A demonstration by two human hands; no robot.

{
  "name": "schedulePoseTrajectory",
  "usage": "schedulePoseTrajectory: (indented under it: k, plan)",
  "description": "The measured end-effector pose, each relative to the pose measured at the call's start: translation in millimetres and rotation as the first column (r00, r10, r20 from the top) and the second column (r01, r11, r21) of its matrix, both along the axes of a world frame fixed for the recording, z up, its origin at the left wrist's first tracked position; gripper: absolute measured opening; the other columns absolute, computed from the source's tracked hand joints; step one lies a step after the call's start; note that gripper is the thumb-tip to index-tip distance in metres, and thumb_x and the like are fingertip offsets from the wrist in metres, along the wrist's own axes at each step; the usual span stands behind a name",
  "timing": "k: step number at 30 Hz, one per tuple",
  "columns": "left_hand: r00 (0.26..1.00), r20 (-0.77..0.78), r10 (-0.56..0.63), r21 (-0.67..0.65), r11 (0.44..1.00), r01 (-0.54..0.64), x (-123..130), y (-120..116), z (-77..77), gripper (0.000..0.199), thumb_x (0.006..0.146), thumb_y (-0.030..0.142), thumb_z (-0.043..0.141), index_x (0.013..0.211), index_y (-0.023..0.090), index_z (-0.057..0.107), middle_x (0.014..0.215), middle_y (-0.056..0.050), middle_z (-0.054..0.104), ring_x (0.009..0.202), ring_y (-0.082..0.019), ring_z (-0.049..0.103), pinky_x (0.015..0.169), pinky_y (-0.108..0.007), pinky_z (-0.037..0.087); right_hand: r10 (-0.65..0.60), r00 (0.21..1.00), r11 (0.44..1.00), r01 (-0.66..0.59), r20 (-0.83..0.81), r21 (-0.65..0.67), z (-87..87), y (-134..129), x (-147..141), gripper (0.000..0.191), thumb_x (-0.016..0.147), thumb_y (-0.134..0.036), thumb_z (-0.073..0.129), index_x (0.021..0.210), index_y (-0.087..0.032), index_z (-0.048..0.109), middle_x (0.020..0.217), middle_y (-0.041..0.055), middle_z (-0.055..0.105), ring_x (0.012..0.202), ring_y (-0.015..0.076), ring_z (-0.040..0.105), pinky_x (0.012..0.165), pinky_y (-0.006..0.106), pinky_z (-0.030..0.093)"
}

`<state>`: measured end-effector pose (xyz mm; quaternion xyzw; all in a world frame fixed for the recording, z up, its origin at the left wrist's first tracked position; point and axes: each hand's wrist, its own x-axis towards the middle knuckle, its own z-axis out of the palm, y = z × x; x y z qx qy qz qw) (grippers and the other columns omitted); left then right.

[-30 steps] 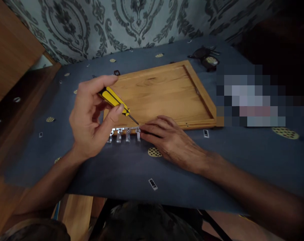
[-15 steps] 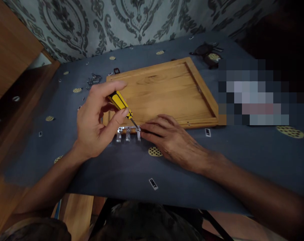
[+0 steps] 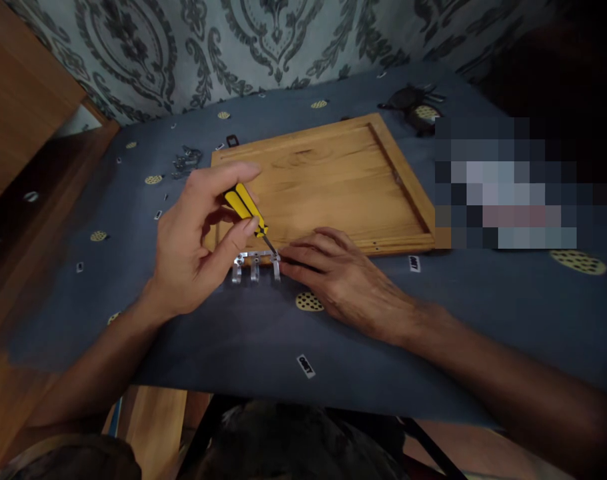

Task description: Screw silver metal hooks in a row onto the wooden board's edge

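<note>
My left hand [image 3: 183,237] is closed around a yellow and black screwdriver [image 3: 245,208], thumb low on the handle. The tool tilts down to the right, its tip meeting the right end of a shiny metal hook rack [image 3: 255,255]. That rack lies along the near edge of a framed wooden board [image 3: 328,177], and its three hooks point toward me. Thumb and fingertips of my right hand [image 3: 343,277] press together at the rack's right end, while the other fingers lie over the board's near frame. My fingertips hide the contact there and any screw head.
A patterned dark blue cloth [image 3: 223,347] covers the table. Small metal hardware pieces [image 3: 186,160] lie beyond the board's left corner, near a small dark buckle-like piece [image 3: 232,141]. Dark sunglasses-like objects [image 3: 406,100] lie at the back right. A blurred-out patch covers the right side.
My left hand and the screwdriver handle have turned and shifted slightly to the right. The tip stays at the rack's right end, and my right hand keeps its place.
</note>
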<state>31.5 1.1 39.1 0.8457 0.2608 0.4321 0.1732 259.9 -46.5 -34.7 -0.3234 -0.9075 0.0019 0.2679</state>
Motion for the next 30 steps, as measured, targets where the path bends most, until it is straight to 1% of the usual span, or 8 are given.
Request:
schedulePoseTrajectory:
  k: [5, 8, 11, 16, 20, 24, 28, 30]
  plan:
    - [1.0, 0.023, -0.008, -0.023, 1.0, 0.008, 2.8, 2.0, -6.1, 0.051, 0.091, 0.02, 0.071, 0.137, 0.039, 0.055, 0.128, -0.001, 0.061, 0.104, -0.018, 0.068, 0.086, -0.033, 0.064, -0.01, 1.0, 1.0, 0.01, 0.005, -0.003, 0.4, -0.5, -0.3, 0.037, 0.091, -0.004, 0.053, 0.124, -0.014, 0.069, 0.126, 0.0132, 0.072, 0.117, 0.0275, 0.059, 0.105, 0.05, 0.044]
    - [0.998, 0.056, 0.016, 0.05, 0.999, -0.018, 5.1, 2.5, -9.5, 0.054, 0.088, 0.02, 0.075, 0.135, 0.041, 0.058, 0.125, 0.0, 0.064, 0.104, -0.019, 0.068, 0.081, -0.031, 0.065, -0.01, 1.0, 1.0, 0.01, -0.009, -0.011, -0.1, -0.4, -0.8, 0.037, 0.09, -0.004, 0.057, 0.124, -0.013, 0.069, 0.127, 0.0143, 0.072, 0.117, 0.0276, 0.06, 0.105, 0.05, 0.043]
    - [0.999, 0.051, 0.014, 0.086, 0.996, -0.018, 5.6, 2.5, -9.3, 0.053, 0.09, 0.018, 0.072, 0.136, 0.04, 0.058, 0.125, 0.0, 0.067, 0.108, -0.019, 0.069, 0.083, -0.031, 0.065, -0.014, 1.0, 1.0, 0.014, -0.005, -0.018, 0.4, -0.5, -1.1, 0.038, 0.089, -0.003, 0.056, 0.123, -0.014, 0.069, 0.126, 0.0132, 0.072, 0.117, 0.0277, 0.06, 0.105, 0.05, 0.044]
    - [0.999, 0.004, -0.036, -0.039, 0.999, 0.036, 2.0, 2.9, -6.1, 0.057, 0.095, 0.02, 0.067, 0.145, 0.04, 0.048, 0.142, -0.003, 0.06, 0.112, -0.021, 0.072, 0.096, -0.038, 0.064, -0.011, 1.0, 1.0, 0.011, -0.002, -0.013, 1.5, -0.2, -1.1, 0.039, 0.09, -0.002, 0.053, 0.124, -0.015, 0.068, 0.126, 0.013, 0.073, 0.117, 0.0272, 0.059, 0.105, 0.05, 0.043]
    - [1.0, -0.016, -0.007, -0.068, 0.998, 0.006, 0.7, 2.5, -6.9, 0.056, 0.095, 0.021, 0.066, 0.144, 0.038, 0.047, 0.139, -0.004, 0.059, 0.111, -0.02, 0.071, 0.096, -0.038, 0.064, -0.004, 1.0, 1.0, 0.004, -0.004, -0.009, -0.1, 0.7, -1.1, 0.04, 0.088, -0.002, 0.054, 0.123, -0.014, 0.068, 0.127, 0.0125, 0.072, 0.118, 0.0277, 0.059, 0.106, 0.05, 0.043]
    - [0.989, -0.047, 0.138, 0.12, 0.984, -0.132, 3.3, 1.3, -6.3, 0.058, 0.092, 0.024, 0.071, 0.144, 0.039, 0.049, 0.129, -0.001, 0.062, 0.104, -0.016, 0.07, 0.088, -0.032, 0.066, -0.009, 1.0, 0.999, 0.009, 0.011, -0.043, 3.4, -0.5, -1.0, 0.032, 0.096, -0.009, 0.054, 0.125, -0.013, 0.067, 0.126, 0.011, 0.073, 0.118, 0.0278, 0.058, 0.106, 0.05, 0.043]
    - [0.974, -0.027, 0.226, 0.277, 0.938, -0.21, 5.4, 0.1, -2.7, 0.054, 0.085, 0.022, 0.079, 0.135, 0.033, 0.062, 0.115, 0.002, 0.068, 0.092, -0.01, 0.071, 0.08, -0.019, 0.062, -0.002, 0.998, 0.995, 0.009, 0.07, -0.099, 9.2, -1.6, -1.4, 0.03, 0.101, -0.017, 0.054, 0.127, -0.014, 0.067, 0.131, 0.0095, 0.072, 0.12, 0.0262, 0.057, 0.108, 0.048, 0.042]
    - [0.975, -0.047, 0.216, 0.195, 0.959, -0.203, 5.3, 0.0, -2.1, 0.054, 0.088, 0.022, 0.074, 0.139, 0.032, 0.058, 0.115, 0.001, 0.07, 0.089, -0.01, 0.073, 0.081, -0.02, 0.062, -0.025, 0.996, 0.994, 0.034, 0.088, -0.1, 9.4, -1.5, -1.4, 0.028, 0.103, -0.018, 0.051, 0.126, -0.015, 0.068, 0.133, 0.0087, 0.071, 0.12, 0.0249, 0.056, 0.109, 0.047, 0.041]
